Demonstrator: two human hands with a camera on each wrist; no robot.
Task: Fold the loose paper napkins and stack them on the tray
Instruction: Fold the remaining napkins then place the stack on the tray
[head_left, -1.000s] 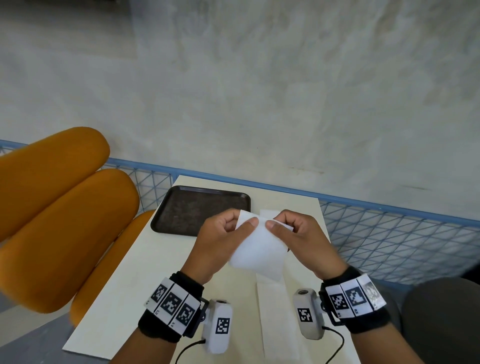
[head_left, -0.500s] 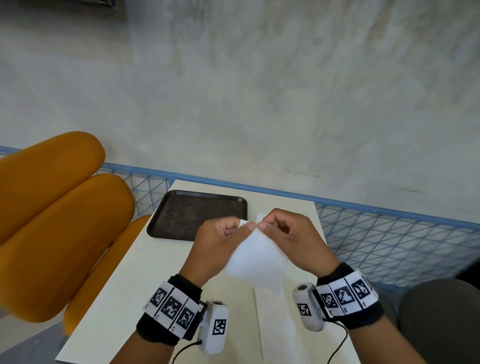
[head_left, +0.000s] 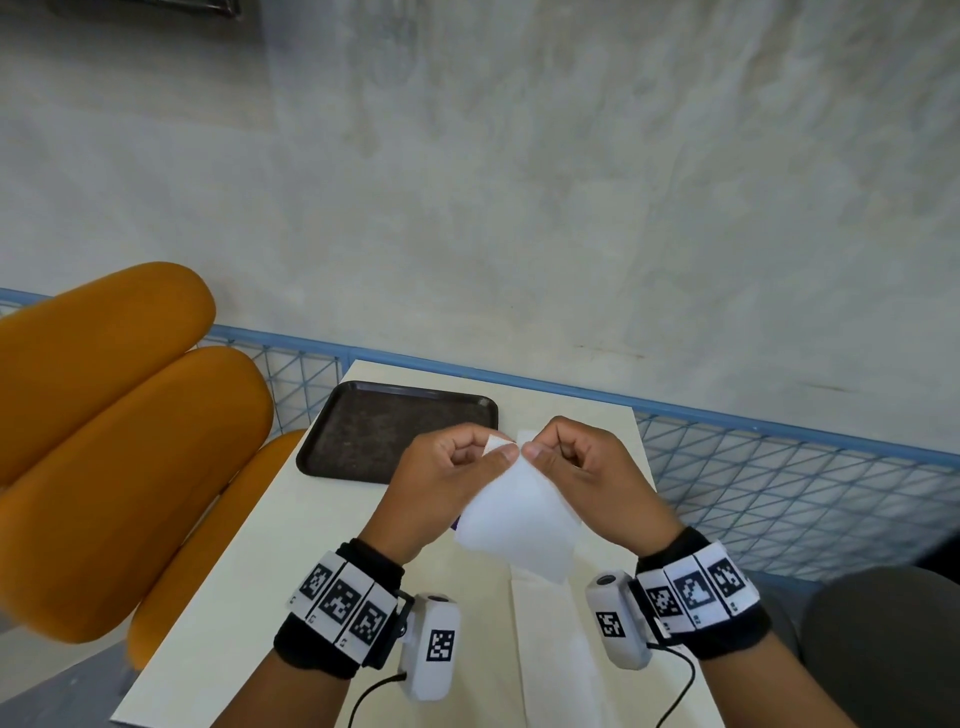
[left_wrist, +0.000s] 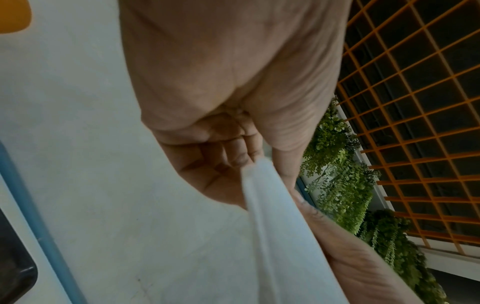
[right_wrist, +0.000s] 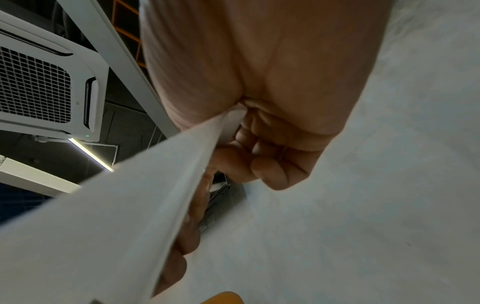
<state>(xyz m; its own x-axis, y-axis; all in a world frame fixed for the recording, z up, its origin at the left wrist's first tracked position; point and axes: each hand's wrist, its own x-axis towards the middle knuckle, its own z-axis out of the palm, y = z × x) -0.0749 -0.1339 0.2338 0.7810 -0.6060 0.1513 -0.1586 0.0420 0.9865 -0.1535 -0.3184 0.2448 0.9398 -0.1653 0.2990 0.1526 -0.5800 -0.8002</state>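
Observation:
A white paper napkin (head_left: 519, 512) hangs in the air above the table, pinched at its top edge by both hands. My left hand (head_left: 457, 467) holds the top left with thumb and curled fingers. My right hand (head_left: 569, 462) pinches the top right, its thumb tip almost touching the left thumb. The napkin (left_wrist: 283, 236) runs down from the left fingers in the left wrist view, and the napkin (right_wrist: 124, 216) spreads from the right fingers in the right wrist view. A dark brown tray (head_left: 363, 431) lies on the table's far left, with nothing on it. More white napkins (head_left: 550, 654) lie flat below the hands.
The cream table (head_left: 249, 582) stands against a blue wire-mesh railing (head_left: 779, 478). Orange chair cushions (head_left: 104, 457) sit close on the left. A dark grey rounded seat (head_left: 883, 649) is at the lower right. A pale concrete wall lies beyond.
Both hands have drawn closer together at the napkin's top edge, so the thumbs now nearly meet. The napkin hangs narrower and more diagonal than before.

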